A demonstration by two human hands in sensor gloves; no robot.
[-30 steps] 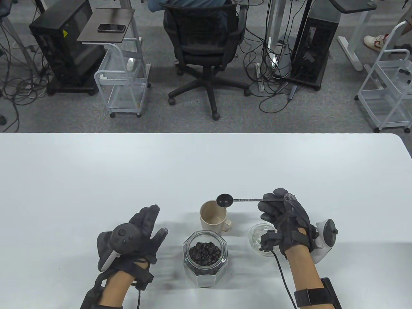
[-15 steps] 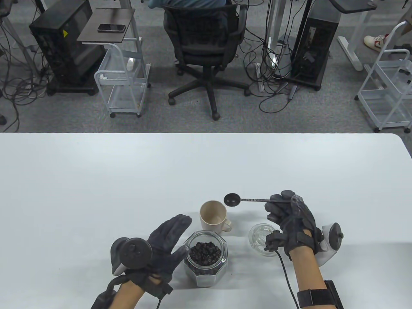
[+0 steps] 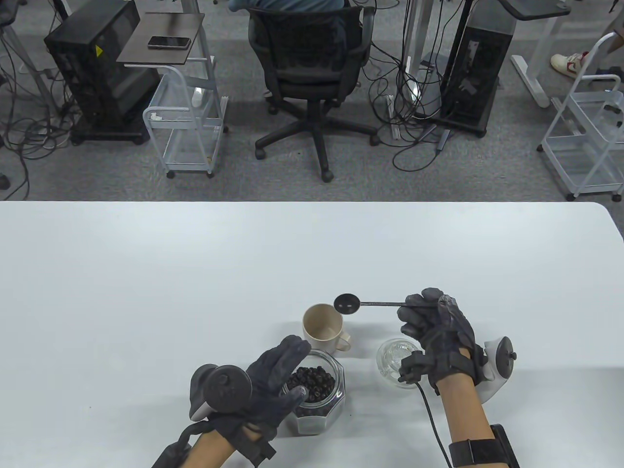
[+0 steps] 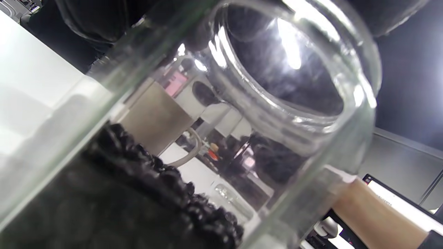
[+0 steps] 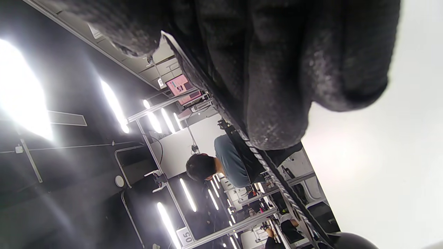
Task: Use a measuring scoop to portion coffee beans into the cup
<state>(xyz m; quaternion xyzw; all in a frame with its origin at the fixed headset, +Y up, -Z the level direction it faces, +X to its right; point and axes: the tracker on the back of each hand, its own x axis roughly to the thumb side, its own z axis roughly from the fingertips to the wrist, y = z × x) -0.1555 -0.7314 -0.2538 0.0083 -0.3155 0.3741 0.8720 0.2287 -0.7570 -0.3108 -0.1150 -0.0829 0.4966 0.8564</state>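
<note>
Left hand [image 3: 273,385] covers the bean jar's [image 3: 319,407] near rim.

A white table [image 3: 195,253] fills the near half of the view; beyond it lies grey carpet [image 3: 341,185]; a black office chair [image 3: 312,73] stands at the middle; computer towers [image 3: 92,68] flank it with tangled cables [image 3: 404,87]; white wire carts [image 3: 190,131] stand at either side; a phone [image 3: 168,42] rests on a small shelf; long ceiling lights [image 5: 114,103] glow overhead.
</note>
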